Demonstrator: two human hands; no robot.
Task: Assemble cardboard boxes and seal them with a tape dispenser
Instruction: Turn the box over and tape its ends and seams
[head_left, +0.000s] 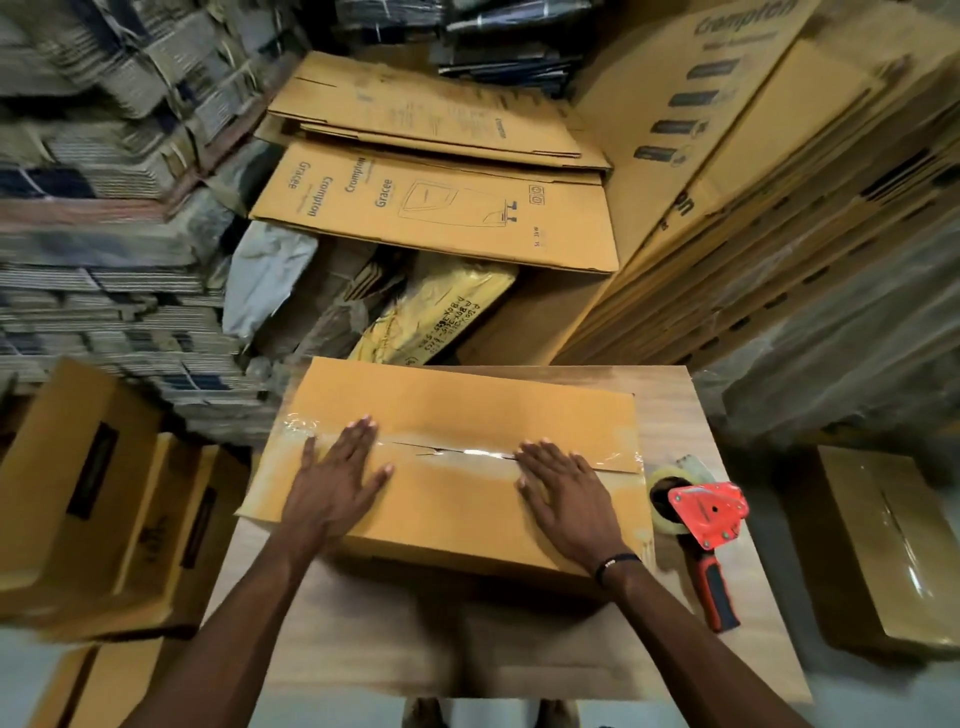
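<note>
two flat hands, left hand (335, 486) and right hand (563, 493), press with straight fingers on the cardboard box (452, 410) on the table (670, 400); its long axis and taped seam run left-right. just right, the tape dispenser (709, 514) lies handle toward the person.
</note>
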